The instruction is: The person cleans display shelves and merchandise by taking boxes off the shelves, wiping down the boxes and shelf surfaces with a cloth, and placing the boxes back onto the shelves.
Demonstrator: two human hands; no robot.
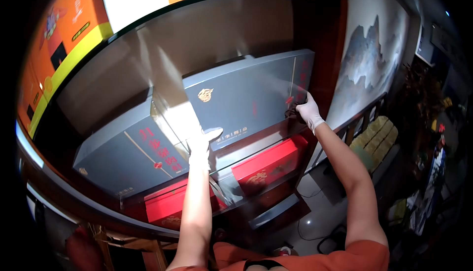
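A flat dark-grey gift box (241, 101) with gold and red print stands tilted on the shelf. My left hand (199, 145), in a white glove, is at its lower left corner, thumb across the front face; glare washes out the other fingers. Also gloved in white, my right hand (309, 112) is closed on a dark cloth (294, 111) against the box's right end. To the left, a second grey gift box (130, 150) with red lettering leans on the same shelf.
Red boxes (271, 165) sit on the shelf below, behind a glass shelf edge. Orange packaging (66, 30) and a white lit panel (143, 0) are above. A mountain painting (372, 57) hangs at right, near a cushioned seat (377, 140). A cable (300, 231) lies on the floor.
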